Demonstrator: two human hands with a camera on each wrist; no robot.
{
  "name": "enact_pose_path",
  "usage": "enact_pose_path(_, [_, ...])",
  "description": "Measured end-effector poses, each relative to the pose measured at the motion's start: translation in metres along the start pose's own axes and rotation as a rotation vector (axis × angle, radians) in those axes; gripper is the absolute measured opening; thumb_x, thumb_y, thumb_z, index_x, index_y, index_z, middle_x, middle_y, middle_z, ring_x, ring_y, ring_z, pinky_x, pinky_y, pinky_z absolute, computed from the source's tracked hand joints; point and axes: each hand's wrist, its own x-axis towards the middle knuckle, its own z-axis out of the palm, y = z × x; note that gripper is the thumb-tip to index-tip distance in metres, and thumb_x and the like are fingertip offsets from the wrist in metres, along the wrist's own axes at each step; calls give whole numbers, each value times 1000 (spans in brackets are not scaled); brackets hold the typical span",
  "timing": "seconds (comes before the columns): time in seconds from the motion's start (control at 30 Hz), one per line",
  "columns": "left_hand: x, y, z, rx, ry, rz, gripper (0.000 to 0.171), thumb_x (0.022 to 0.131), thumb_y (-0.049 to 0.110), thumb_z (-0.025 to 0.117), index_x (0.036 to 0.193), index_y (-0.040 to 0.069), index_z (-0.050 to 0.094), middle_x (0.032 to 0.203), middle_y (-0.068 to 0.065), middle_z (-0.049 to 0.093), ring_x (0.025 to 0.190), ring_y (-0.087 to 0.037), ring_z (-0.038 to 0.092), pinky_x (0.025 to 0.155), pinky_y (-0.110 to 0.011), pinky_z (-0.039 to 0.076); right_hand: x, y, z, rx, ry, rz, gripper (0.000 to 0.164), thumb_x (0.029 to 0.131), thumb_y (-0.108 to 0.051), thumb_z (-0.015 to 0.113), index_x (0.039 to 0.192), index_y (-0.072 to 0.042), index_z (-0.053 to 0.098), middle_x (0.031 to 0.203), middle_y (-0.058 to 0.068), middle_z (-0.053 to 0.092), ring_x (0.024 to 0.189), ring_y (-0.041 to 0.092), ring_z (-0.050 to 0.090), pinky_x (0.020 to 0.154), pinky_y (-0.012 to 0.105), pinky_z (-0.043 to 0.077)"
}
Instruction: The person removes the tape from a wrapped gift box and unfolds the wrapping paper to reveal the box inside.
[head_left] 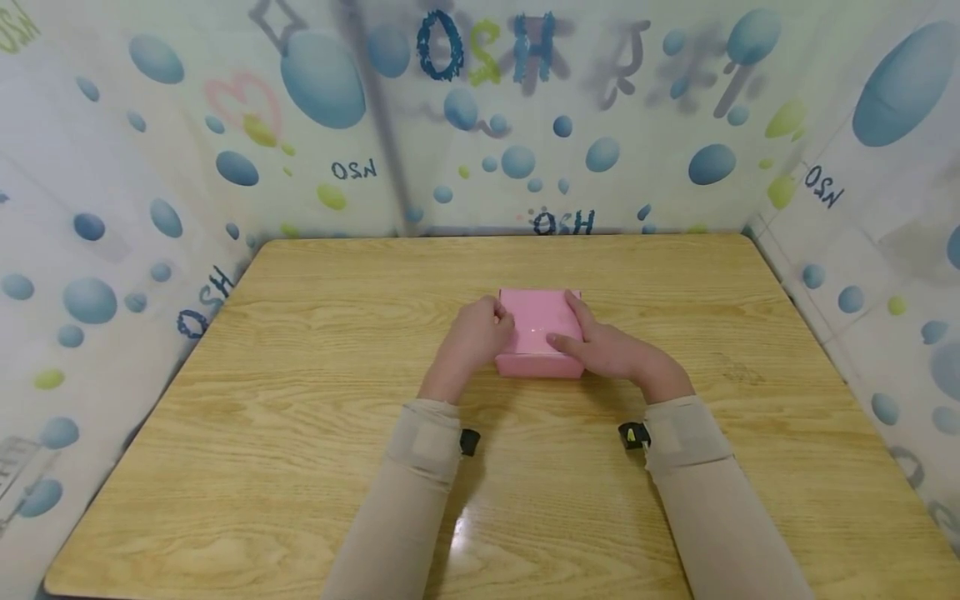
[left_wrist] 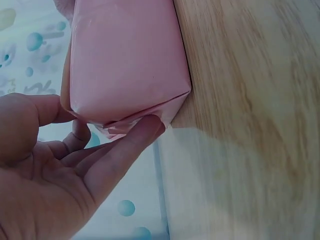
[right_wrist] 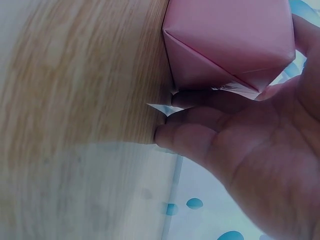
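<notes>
A box wrapped in pink paper (head_left: 534,321) lies flat on the wooden table, between both hands. At its left end my left hand (head_left: 480,332) pinches the paper edge. In the left wrist view, the thumb and a bent finger meet at the upper corner of the wrapped box (left_wrist: 125,55), while another finger touches the folded end. My right hand (head_left: 603,343) holds the right end, thumb on top and fingers along the far side. The right wrist view shows a diagonal fold on that end of the box (right_wrist: 230,40), with lower fingers near the tabletop.
The wooden table (head_left: 300,375) reaches a backdrop (head_left: 465,167) printed with blue bubbles and letters at the back and sides. Black cameras (head_left: 634,435) sit on both wrists, over pale sleeves (head_left: 720,508).
</notes>
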Motion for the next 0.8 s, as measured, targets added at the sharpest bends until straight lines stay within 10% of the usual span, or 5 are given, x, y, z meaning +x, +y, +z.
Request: enact_pose_path(0.8, [-10, -23, -13, -393, -37, -198, 22, 115, 21, 40, 121, 4, 52, 115, -22, 69, 94, -32, 79, 81, -38, 67, -2, 1, 1, 2, 6, 13, 101, 106, -70, 41, 169, -21, -21, 177, 27, 11, 162, 48, 24, 132, 65, 18])
